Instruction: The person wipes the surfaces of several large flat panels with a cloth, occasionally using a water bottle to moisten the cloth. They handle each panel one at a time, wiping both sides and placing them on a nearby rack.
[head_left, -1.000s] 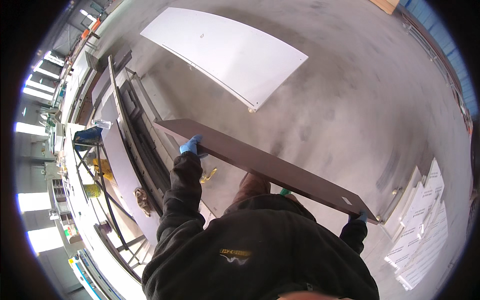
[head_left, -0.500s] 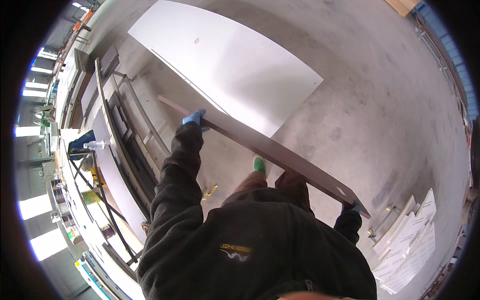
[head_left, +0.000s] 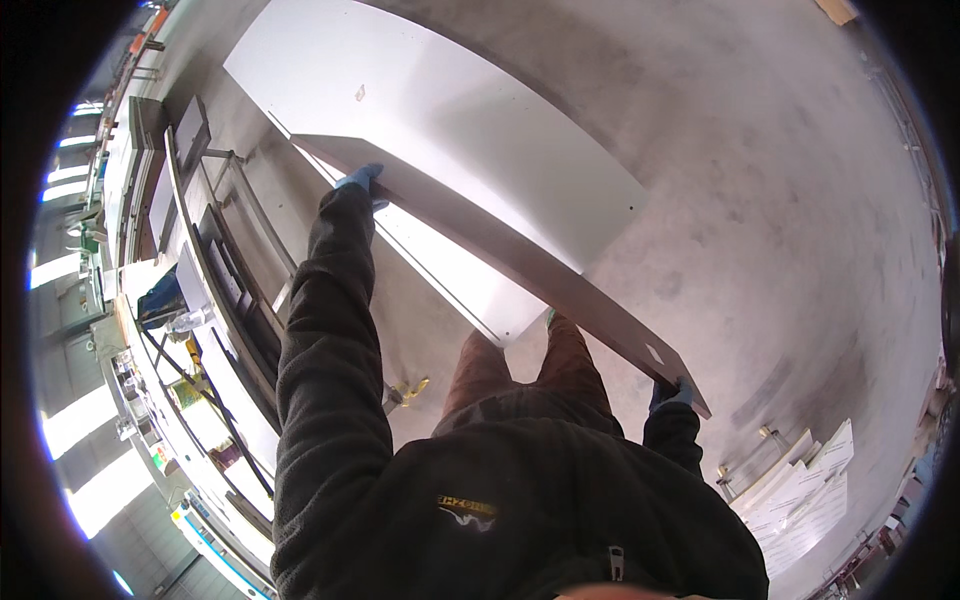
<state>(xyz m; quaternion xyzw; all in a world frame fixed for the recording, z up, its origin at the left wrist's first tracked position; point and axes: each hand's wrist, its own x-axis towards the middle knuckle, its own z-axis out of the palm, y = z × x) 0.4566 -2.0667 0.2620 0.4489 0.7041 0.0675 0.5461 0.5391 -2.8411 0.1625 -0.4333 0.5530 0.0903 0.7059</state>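
A long brown board (head_left: 510, 252) slants in front of me from upper left to lower right, held up above the floor. My left hand (head_left: 362, 179), in a blue glove, grips its edge toward the far left end. Around the edge close to the near right end, my right hand (head_left: 673, 393) is closed, gloved in blue too. A small pale label (head_left: 655, 353) sits on the board by that end. Behind and partly beneath the board in this view lies a large white panel (head_left: 450, 110); the board hides a strip of it.
At the left, a rack (head_left: 240, 210) and stacked panels (head_left: 147, 180) line my side. White sheets (head_left: 800, 500) lean at the lower right, beside small metal fittings (head_left: 770, 434). A yellow object (head_left: 415, 390) is near my left leg.
The board and both hands have shifted slightly left and up in view, and its far end now overlaps the white panel. I have come closer to the panel.
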